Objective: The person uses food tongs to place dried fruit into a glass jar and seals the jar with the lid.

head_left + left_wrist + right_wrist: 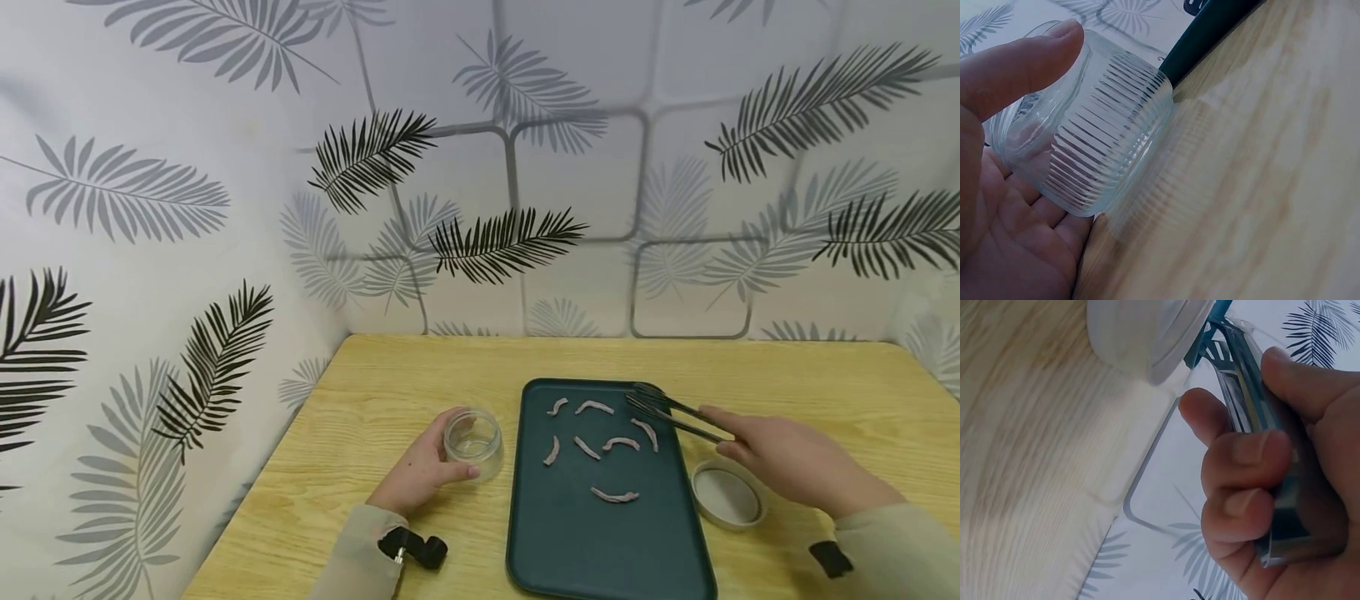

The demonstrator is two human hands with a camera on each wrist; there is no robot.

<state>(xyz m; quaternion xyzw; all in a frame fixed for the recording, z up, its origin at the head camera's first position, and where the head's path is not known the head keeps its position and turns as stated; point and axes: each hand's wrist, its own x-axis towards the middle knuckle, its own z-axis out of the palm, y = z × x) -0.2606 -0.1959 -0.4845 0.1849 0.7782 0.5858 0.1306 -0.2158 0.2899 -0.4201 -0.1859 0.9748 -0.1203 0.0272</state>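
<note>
My left hand (426, 468) holds a small clear glass jar (476, 446), thumb on one side and fingers behind. In the left wrist view the ribbed wall of the jar (1107, 134) shows, with its base at the table top. My right hand (787, 460) grips metal tongs (686, 422), fingers curled round the handles in the right wrist view. The slotted tong tips are over the far right corner of a dark green tray (600, 550), spread a little; whether anything is between them I cannot tell. Several thin pinkish strips (615, 496) lie apart on the tray.
A round white lid-like piece (726, 495) sits just right of the tray, below my right hand. The wood-grain table (420, 367) ends at a leaf-patterned wall covering (570, 283) behind, with another covered side on the left.
</note>
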